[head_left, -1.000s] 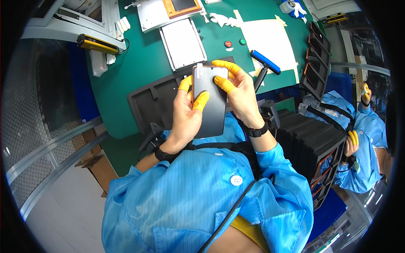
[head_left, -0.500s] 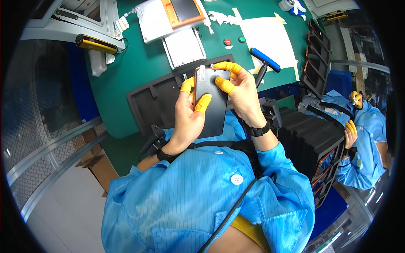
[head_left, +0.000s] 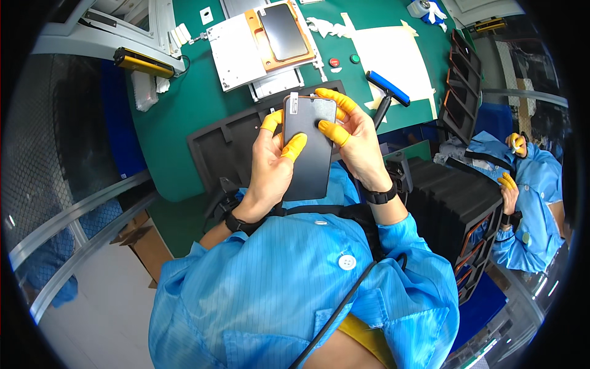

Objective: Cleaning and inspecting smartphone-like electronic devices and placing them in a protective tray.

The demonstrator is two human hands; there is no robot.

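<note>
Between my two hands is a dark, phone-shaped slab [head_left: 310, 169] with a pale label tab [head_left: 294, 103] at its top edge. My left hand [head_left: 270, 169] grips its left side, thumb lying on the dark face. Along the upper right edge, my right hand [head_left: 361, 147] closes with its thumb on the face and fingers behind. Yellow finger cots cover the fingertips of both. Just beyond them, a white plate [head_left: 230, 58] carries an orange fixture [head_left: 255, 34] with a second dark slab [head_left: 284, 34] in it. A black tray [head_left: 215, 144] lies beneath my hands.
A blue roller [head_left: 388, 88] rests beside a taped white sheet [head_left: 393, 55]. Red [head_left: 334, 62] and green [head_left: 354, 58] buttons sit on the green table [head_left: 160, 141]. Stacked black trays [head_left: 448, 203] stand right, near another person's sleeve [head_left: 534, 184]. A yellow-black bar [head_left: 142, 62] is left.
The white plate with the orange fixture has slid nearer to me, showing more of its slab. My hands keep their grip almost unmoved. Blue clothing now shows behind the mesh at left.
</note>
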